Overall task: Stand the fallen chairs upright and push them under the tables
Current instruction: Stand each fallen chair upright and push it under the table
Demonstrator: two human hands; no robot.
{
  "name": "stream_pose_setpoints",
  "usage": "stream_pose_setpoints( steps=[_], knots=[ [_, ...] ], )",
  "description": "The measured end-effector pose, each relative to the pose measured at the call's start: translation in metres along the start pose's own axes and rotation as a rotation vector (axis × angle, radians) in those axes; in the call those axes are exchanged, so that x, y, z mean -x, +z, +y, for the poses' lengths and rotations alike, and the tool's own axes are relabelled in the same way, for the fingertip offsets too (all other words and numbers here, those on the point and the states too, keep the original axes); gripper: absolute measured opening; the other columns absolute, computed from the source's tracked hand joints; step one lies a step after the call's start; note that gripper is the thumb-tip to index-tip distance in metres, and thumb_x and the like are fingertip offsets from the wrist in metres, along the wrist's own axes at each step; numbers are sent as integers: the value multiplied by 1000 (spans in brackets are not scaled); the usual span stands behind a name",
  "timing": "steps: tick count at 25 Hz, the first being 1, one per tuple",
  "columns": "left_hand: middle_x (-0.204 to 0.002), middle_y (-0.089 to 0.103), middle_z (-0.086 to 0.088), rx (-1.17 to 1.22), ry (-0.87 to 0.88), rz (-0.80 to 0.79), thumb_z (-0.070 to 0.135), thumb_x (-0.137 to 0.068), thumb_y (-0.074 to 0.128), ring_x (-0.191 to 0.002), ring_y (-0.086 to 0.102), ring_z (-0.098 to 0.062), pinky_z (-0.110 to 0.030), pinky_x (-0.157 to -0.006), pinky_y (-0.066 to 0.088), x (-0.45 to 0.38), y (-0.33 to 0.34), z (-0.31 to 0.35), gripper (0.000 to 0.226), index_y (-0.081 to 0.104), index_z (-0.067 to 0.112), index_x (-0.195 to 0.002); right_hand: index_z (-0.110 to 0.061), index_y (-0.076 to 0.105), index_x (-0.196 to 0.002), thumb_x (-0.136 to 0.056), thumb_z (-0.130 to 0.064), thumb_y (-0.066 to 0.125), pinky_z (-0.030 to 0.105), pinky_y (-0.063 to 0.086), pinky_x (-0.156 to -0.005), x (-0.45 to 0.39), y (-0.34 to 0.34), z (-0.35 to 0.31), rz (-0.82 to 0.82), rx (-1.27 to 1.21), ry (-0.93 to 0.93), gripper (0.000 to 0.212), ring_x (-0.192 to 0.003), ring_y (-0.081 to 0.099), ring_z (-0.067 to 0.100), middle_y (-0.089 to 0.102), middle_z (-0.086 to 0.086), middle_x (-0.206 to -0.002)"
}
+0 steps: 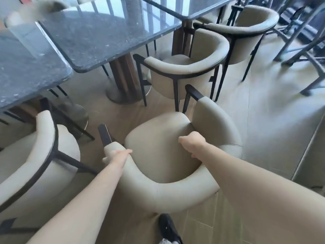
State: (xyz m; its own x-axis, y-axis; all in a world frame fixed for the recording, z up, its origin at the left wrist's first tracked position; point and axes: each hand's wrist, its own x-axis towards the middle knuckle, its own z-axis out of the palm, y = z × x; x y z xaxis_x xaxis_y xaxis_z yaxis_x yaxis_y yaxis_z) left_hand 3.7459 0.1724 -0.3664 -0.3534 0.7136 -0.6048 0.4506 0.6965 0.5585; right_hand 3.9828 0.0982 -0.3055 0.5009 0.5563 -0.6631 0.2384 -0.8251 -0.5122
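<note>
A beige upholstered chair [158,141] with a curved backrest and dark frame stands upright right in front of me, its seat facing the tables. My left hand [118,155] grips the left end of its curved back, fingers wrapped over the padding. My right hand [191,140] is curled inside the backrest on the right side, where the seat meets the back; its fingers are hidden. A dark stone-topped table [98,32] on a brown pedestal stands beyond the chair, and a second dark table [26,71] sits at the left.
Another beige chair [35,164] stands at my lower left by the left table. Two more beige chairs [186,67] [249,25] stand to the right of the middle table. Dark metal frames [302,46] crowd the far right. My black shoe [169,228] is behind the chair.
</note>
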Motion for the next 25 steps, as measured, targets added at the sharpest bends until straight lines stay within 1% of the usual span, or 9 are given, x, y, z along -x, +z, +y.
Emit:
stream_pose_setpoints(
  steps=[1,2,4,6,10,14,18,21,25],
  knots=[
    [-144,33,-19,-17,-11,29,30,-79,83,-127,45,-36,-38,-107,40,-6,9,2,63,58,5,-132,-9,56,-81,-89,-28,56,26,45,-60,-19,-4,-2,15,21,-12,20,-80,59,26,57,3,-79],
    [-142,32,-17,-36,-18,60,32,-77,84,-126,46,-37,-40,-107,41,-11,16,4,67,57,7,-133,-9,58,-86,-88,-28,57,25,43,-61,-39,-8,-2,35,52,-13,19,-87,60,28,60,5,-88],
    [-143,36,-16,-111,-14,113,34,-74,85,-129,45,-37,-42,-108,40,-19,26,-1,77,50,11,-139,-5,55,-114,-87,-26,56,31,43,-79,-72,-15,2,87,163,3,33,-113,53,34,55,14,-119],
    [-146,41,-17,-209,-15,193,34,-72,87,-133,43,-38,-43,-108,38,-29,35,-11,85,44,10,-142,-6,44,-129,-88,-22,55,42,40,-91,-105,-22,10,147,306,0,46,-128,40,35,41,16,-134],
    [-151,37,-18,-225,-59,324,29,-71,87,-138,36,-39,-44,-109,34,-60,52,-27,101,27,13,-151,-7,41,-129,-84,-19,62,48,34,-103,-169,-33,31,288,613,-96,51,-132,30,35,34,16,-138],
    [-142,44,-24,-345,-93,390,34,-67,90,-129,46,-43,-47,-102,41,-81,55,-24,96,31,6,-137,-8,34,-138,-86,-17,63,54,28,-110,-217,-41,44,402,921,-266,60,-140,23,36,22,19,-153],
    [-133,55,-20,-428,-119,409,51,-61,86,-121,55,-43,-45,-90,45,-86,50,-34,95,37,12,-133,-14,24,-143,-85,-10,61,68,28,-107,-249,-53,47,406,1045,-362,69,-140,18,40,16,21,-152],
    [-132,57,-20,-440,-142,401,58,-60,84,-121,56,-43,-42,-82,43,-86,44,-35,97,41,13,-133,-23,15,-147,-85,-16,66,68,30,-106,-259,-66,58,406,1145,-451,80,-140,15,42,10,23,-154],
    [-139,51,-20,-375,-173,352,50,-63,87,-125,54,-42,-45,-99,48,-92,43,-30,99,38,8,-138,-24,9,-151,-83,-27,74,64,34,-106,-258,-76,59,386,1129,-491,94,-142,17,43,10,25,-155]
  ],
)
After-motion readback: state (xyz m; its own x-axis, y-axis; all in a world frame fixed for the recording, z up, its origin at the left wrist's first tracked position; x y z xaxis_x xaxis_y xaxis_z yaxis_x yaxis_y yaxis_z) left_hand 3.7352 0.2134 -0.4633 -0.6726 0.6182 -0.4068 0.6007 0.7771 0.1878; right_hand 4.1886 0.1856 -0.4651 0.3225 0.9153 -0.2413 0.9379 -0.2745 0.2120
